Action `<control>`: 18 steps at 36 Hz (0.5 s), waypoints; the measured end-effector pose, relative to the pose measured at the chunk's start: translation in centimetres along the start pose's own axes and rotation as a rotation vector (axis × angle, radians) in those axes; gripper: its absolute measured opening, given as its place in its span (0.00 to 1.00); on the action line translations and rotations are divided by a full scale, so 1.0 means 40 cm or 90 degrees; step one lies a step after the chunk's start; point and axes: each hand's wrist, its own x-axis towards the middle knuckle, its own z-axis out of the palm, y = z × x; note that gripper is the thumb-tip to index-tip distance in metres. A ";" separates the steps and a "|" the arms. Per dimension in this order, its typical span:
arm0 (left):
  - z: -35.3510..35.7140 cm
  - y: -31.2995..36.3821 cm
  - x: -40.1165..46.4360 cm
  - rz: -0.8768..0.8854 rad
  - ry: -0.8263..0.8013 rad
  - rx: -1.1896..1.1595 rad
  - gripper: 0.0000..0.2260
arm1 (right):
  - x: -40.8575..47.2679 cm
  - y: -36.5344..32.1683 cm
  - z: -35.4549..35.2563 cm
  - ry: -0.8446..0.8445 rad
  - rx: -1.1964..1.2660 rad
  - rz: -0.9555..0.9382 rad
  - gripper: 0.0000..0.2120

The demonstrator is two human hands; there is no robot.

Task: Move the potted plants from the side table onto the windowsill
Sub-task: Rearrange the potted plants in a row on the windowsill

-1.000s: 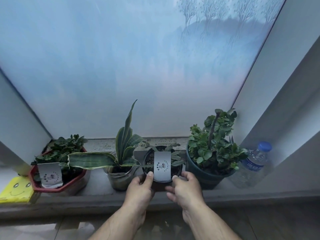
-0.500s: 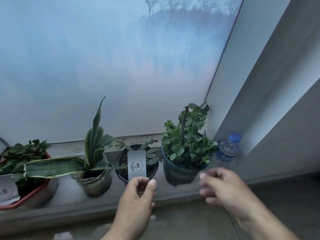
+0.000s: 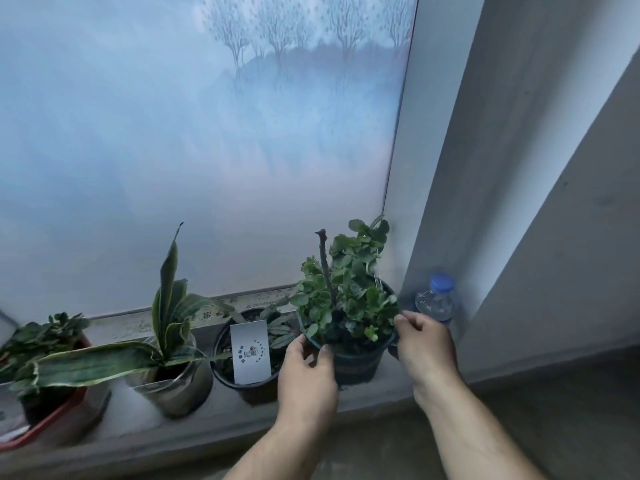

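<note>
Pots line the windowsill (image 3: 114, 441) from left to right: a red pot (image 3: 52, 419) with a low leafy plant at the far left, a shiny metal pot (image 3: 175, 388) with long striped blades, one drooping far out to the left, then a black pot (image 3: 247, 384) with a white card (image 3: 250, 351) stuck in its front. Next I have my left hand (image 3: 306, 372) on the near left side of the dark green pot (image 3: 353, 362), thumb hooked at the rim and fingers curled round the wall, and my right hand (image 3: 424, 348) on its right side, fingertips pinching the rim; both hands grip that pot, which stands on the sill near its right end, just beside the black one. A water bottle (image 3: 436, 301) sits in the corner behind my right hand. I judge the pot fairly heavy with soil, the plastic wall stiff enough to squeeze, but the bushy leaves and the bare woody stem look brittle, so I would hold low on the wall and rim, never the foliage. Whether it needs only a nudge into line I cannot tell.
</note>
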 end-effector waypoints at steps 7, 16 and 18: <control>0.001 0.012 0.012 0.009 -0.007 0.015 0.07 | 0.009 0.015 0.002 0.007 0.028 0.025 0.08; -0.016 -0.018 0.084 0.040 0.032 0.070 0.17 | -0.072 -0.006 0.004 -0.026 0.085 0.091 0.08; -0.013 -0.027 0.076 0.043 0.055 0.055 0.19 | -0.074 -0.005 -0.001 -0.048 0.098 0.114 0.07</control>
